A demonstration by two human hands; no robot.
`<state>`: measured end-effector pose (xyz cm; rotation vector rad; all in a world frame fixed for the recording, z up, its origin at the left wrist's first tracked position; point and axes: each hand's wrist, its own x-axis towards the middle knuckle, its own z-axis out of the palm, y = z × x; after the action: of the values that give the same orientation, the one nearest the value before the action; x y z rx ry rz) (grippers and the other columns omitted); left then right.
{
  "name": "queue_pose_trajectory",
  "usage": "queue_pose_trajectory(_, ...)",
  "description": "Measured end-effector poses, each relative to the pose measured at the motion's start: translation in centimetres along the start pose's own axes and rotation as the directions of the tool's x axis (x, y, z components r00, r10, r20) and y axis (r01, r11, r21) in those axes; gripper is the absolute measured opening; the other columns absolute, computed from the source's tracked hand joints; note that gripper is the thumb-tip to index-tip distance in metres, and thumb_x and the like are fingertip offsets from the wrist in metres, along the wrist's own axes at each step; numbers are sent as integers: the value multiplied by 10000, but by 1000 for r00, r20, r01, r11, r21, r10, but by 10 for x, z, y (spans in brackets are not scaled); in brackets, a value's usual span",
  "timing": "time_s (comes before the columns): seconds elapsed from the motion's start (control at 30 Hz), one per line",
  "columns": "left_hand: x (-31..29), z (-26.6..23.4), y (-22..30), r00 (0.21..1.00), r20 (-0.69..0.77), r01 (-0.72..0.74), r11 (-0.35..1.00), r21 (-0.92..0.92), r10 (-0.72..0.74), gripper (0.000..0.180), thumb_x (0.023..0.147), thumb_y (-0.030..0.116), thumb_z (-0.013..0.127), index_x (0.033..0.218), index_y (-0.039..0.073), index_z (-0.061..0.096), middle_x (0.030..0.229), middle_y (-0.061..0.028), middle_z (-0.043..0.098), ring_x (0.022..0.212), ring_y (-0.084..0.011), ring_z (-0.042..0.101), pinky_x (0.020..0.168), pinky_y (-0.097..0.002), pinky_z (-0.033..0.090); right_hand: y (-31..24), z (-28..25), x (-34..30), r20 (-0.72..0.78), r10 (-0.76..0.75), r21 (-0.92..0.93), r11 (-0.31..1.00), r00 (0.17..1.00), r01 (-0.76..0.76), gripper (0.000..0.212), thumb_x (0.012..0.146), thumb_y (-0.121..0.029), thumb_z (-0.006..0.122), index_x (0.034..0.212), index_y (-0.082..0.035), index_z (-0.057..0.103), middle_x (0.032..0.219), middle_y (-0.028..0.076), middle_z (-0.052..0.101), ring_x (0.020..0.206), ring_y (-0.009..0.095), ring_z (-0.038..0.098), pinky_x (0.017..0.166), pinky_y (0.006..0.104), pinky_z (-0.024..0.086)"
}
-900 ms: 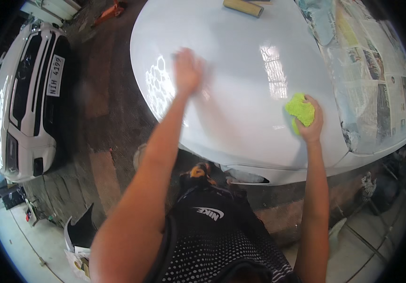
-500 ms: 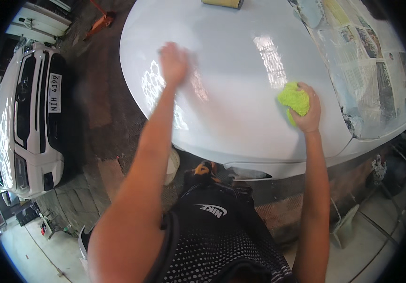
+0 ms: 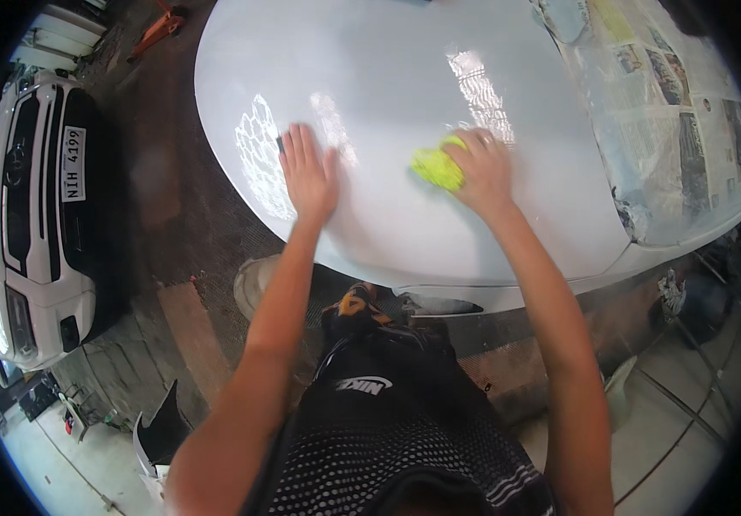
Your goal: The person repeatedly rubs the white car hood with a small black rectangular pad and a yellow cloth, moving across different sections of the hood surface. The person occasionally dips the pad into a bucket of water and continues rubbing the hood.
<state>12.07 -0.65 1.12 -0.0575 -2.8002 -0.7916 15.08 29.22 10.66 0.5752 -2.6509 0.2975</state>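
A glossy white car hood (image 3: 387, 232) spreads out before me. My left hand (image 3: 309, 176) lies flat on its left part, fingers stretched out. A small dark sliver (image 3: 281, 145) shows beside those fingers; what it is I cannot make out. Right of it, my right hand (image 3: 486, 169) grips a crumpled lime-yellow microfiber cloth (image 3: 437, 168) against the hood. The cloth bulges out on the left side of the hand, and the fingers hide the rest of it.
Newspaper (image 3: 697, 150) and clear plastic film mask the windshield area at the right. A white vehicle (image 3: 30, 224) stands at the left. An orange floor jack (image 3: 157, 33) is at the far left, and a pale round container (image 3: 254, 284) sits below the hood's edge.
My right hand has moved left across the hood with the cloth. My left hand has come nearer to me and now rests flat. The view has shifted slightly.
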Motion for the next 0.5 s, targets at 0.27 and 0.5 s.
queue_pose_trajectory(0.27,-94,-9,84,968,175,-177,984,-31,179,693,1038,365,498,1611,47,272,1689,-156,229,1566,-390,163,1244,-577,122,-21,57,93,97,11,105,994,995,-21,430,673,-216,837,1066,-158,670,985,55,656,888,268,677,705,408,561)
queue_pose_trajectory(0.5,-36,-14,74,987,22,-158,979,-129,162,706,1064,373,445,1600,-27,219,1685,-216,184,1570,-398,122,1253,-554,99,25,34,60,-74,76,88,994,994,-69,544,627,-293,912,1090,-120,685,1029,68,680,952,282,685,765,411,568)
